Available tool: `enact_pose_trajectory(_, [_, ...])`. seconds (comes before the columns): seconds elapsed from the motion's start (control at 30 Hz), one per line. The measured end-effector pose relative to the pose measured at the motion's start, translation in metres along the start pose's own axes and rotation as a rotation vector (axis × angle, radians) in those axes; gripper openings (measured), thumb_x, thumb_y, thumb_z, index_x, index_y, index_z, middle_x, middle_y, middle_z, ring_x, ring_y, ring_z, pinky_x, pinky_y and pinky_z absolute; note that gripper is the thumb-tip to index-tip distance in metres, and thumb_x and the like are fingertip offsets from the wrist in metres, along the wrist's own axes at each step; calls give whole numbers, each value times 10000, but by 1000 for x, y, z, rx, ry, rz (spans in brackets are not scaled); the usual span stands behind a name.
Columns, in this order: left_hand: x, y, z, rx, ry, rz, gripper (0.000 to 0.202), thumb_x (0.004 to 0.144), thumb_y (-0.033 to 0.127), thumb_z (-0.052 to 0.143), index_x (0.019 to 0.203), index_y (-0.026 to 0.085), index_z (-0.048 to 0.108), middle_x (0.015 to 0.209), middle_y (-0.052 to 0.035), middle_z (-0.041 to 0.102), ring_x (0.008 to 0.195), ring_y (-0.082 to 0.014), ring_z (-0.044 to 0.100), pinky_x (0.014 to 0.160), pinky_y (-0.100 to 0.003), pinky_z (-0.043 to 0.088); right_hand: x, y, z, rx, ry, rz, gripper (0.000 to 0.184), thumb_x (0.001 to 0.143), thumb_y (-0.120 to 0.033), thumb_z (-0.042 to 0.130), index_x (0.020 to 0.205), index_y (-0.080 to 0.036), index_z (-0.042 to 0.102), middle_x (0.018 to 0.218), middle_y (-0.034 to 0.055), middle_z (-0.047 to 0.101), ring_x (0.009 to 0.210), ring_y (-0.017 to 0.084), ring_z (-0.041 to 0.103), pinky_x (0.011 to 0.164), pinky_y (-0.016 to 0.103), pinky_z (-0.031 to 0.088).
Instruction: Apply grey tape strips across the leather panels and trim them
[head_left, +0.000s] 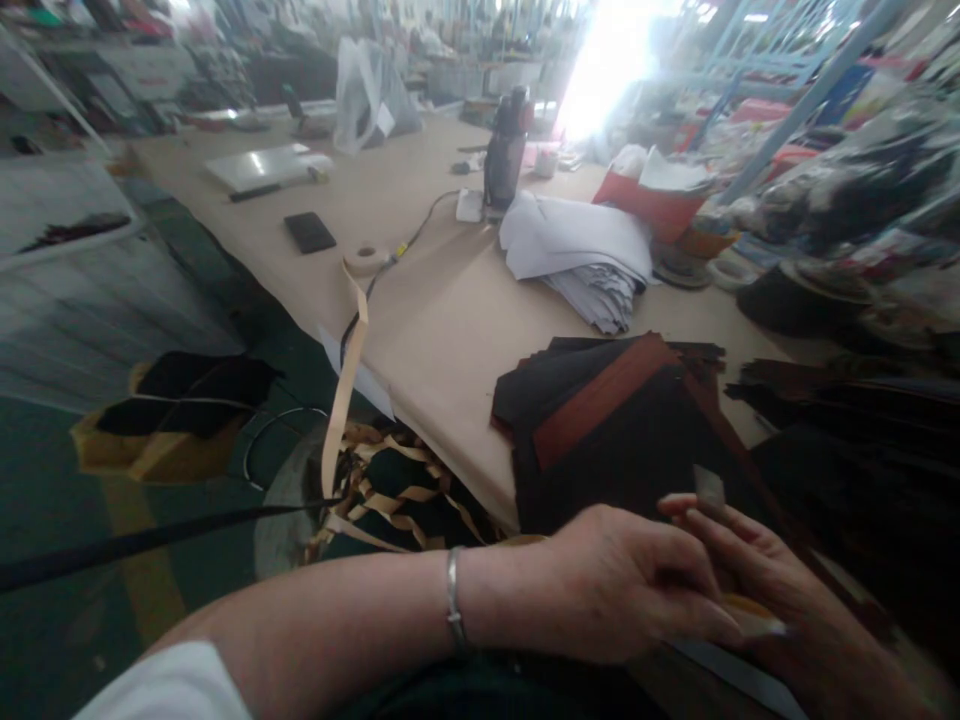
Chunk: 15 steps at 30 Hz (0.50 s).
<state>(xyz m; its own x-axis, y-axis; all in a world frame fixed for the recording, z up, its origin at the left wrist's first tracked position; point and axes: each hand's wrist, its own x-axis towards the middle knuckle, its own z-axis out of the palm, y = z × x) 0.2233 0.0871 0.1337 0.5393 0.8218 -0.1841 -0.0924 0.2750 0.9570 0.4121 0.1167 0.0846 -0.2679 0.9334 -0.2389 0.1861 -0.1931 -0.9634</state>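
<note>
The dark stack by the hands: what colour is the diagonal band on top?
The diagonal band is reddish brown, best seen in the head view.

Shiny metal bracelet [454,600], matt dark sheets [637,450]; smooth matt tabletop [427,320], translucent plastic bag [360,100]

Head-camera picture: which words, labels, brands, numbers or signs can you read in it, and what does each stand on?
None can be read.
Small white square label-like piece on the translucent plastic bag: too small and blurred to read.
Yellow band on the thin dark cable: too small to read.
Dark upright machine: no readable marking.
Cluttered far background: too blurred to read.
</note>
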Motion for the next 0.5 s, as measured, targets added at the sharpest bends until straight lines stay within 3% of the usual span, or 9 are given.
enact_pose_trajectory(0.1, [-14, 1, -29, -25, 239, -26, 191, 710, 302, 633, 585, 182, 553, 532, 51, 494, 511, -84, 395, 505, -227, 315, 1, -12, 15, 254, -8, 159, 377, 721, -519, 712, 915, -200, 660, 544, -64, 347, 400, 58, 248, 362, 201, 236])
enact_pose_trajectory(0.2, [-19, -3, -46, -3, 408, -88, 239, 677, 384, 624, 594, 179, 534, 529, 32, 534, 514, -94, 433, 530, -234, 337, 8, -27, 32, 341, -79, 182, 424, 669, -491, 757, 904, -163, 623, 530, -99, 297, 411, 35, 194, 390, 187, 181])
enact_pose_trajectory(0.37, [-18, -15, -54, 16, 417, -119, 270, 649, 413, 645, 586, 171, 544, 527, 21, 561, 509, -95, 448, 523, -229, 340, 21, -43, 46, 225, -165, 176, 438, 670, -458, 737, 956, -157, 599, 515, -108, 316, 416, 43, 219, 408, 203, 167])
enact_pose_trajectory(0.5, [-12, -17, -53, 24, 422, -125, 284, 638, 433, 640, 577, 174, 539, 514, 26, 545, 502, -96, 441, 520, -230, 335, 29, -52, 52, 46, -215, 88, 240, 724, -386, 676, 779, -168, 591, 567, -69, 400, 459, 56, 274, 433, 216, 206])
